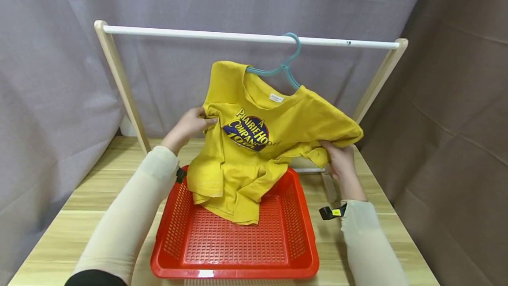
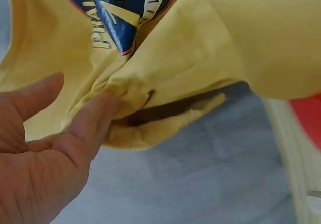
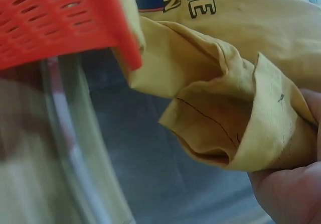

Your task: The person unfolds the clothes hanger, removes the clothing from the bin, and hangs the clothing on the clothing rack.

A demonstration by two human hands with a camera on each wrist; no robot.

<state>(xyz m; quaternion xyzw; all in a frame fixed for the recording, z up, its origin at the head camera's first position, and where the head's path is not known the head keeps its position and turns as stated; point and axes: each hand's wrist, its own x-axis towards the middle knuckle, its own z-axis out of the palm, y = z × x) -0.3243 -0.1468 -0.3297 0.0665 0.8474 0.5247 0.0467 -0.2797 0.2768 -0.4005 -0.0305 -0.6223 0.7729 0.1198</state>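
Note:
A yellow T-shirt (image 1: 254,144) with a dark blue and yellow print hangs on a light blue hanger (image 1: 285,66), tilted down to the right. My left hand (image 1: 192,127) holds the shirt's side near the left sleeve. In the left wrist view, the fingers of that hand (image 2: 60,148) lie at a bunched fold of the cloth. On the opposite side, my right hand (image 1: 339,160) grips the other sleeve from below, and the right wrist view has its thumb and palm (image 3: 291,189) against the sleeve hem. The shirt's lower part droops over the basket.
A red plastic basket (image 1: 234,273) with perforated walls stands on the wooden table (image 1: 51,250). Behind it is a rack with a white rail (image 1: 190,34) and wooden legs (image 1: 121,83); the hanger's hook is over the rail. Grey curtains (image 1: 47,56) surround the table.

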